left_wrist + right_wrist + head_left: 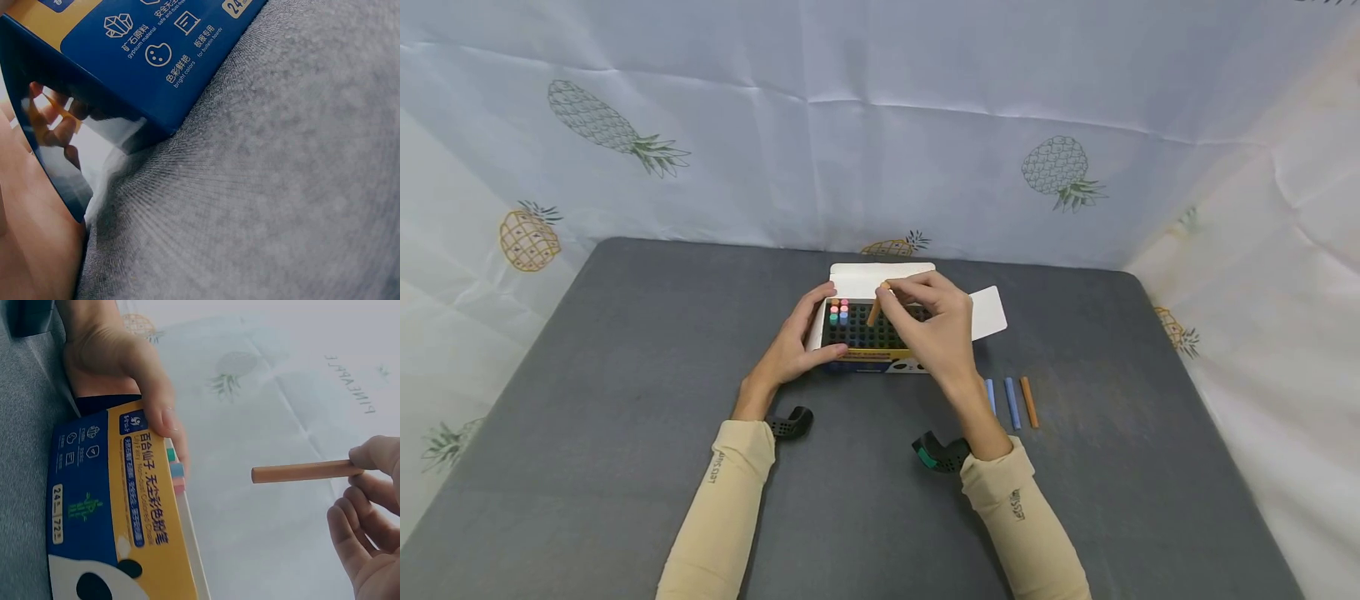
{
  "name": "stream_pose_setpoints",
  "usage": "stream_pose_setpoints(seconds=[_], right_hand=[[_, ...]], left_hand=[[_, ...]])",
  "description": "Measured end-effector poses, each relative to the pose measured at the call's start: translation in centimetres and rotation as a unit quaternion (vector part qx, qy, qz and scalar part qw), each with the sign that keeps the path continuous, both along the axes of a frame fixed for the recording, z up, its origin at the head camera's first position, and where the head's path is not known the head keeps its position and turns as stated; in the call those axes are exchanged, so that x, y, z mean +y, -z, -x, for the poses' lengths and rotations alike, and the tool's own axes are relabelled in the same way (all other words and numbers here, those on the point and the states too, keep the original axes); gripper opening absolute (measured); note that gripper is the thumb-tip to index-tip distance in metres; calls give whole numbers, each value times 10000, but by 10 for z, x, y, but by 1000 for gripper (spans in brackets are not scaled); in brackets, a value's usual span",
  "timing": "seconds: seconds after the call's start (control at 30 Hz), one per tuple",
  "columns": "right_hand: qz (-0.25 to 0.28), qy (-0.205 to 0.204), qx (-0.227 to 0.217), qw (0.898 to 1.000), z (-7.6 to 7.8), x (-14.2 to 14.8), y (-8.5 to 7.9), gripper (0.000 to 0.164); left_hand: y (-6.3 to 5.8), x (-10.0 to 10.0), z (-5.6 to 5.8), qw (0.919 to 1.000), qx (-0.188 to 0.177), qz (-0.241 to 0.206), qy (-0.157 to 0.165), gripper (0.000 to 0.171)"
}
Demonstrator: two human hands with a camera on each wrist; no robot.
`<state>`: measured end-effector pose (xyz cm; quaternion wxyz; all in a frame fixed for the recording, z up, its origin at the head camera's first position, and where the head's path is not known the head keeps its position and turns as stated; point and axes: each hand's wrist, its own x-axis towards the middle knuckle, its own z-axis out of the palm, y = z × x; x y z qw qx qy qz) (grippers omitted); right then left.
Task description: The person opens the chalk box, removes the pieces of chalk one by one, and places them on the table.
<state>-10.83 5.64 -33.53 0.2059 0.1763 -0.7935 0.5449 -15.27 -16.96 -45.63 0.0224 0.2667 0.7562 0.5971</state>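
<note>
An opened box of colored chalk stands on the table, with a black holed grid inside. Several chalk sticks, pink, orange, green and blue, stand in its left holes. My left hand holds the box's left end, thumb at the front rim and fingers toward the back. Above the grid, my right hand pinches an orange-brown chalk stick by one end between thumb and fingers. In the head view that stick slants down toward the holes; the right hand hides part of the grid.
On the table, right of my right wrist, lie two blue chalk sticks and an orange one. White box flaps spread out at the back and the right. A pineapple-print cloth hangs behind the table.
</note>
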Motion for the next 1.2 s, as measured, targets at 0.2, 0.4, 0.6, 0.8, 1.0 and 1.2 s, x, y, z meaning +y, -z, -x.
stream_pose_setpoints(seconds=[0.2, 0.4, 0.6, 0.8, 1.0, 1.2], right_hand=[[-271, 163, 37, 9995, -12, 10, -2, 12], [-352, 218, 112, 9991, -22, 22, -2, 9], [-447, 264, 301, 9982, -29, 34, -2, 7], [-555, 346, 194, 9977, -38, 49, 1, 8], [-604, 577, 144, 9964, -48, 72, 12, 10], [-726, 812, 232, 9938, -54, 93, 18, 12]], left_hand=[[0, -1, -1, 10000, -46, 35, -21, 89], [1, -1, 0, 10000, -19, -27, 7, 88], [1, -2, 0, 10000, -8, -24, 14, 88], [0, -2, -1, 10000, -24, -26, 17, 89], [0, 0, -1, 10000, -30, -54, 43, 91], [-1, 0, -1, 10000, -51, -59, 28, 91]])
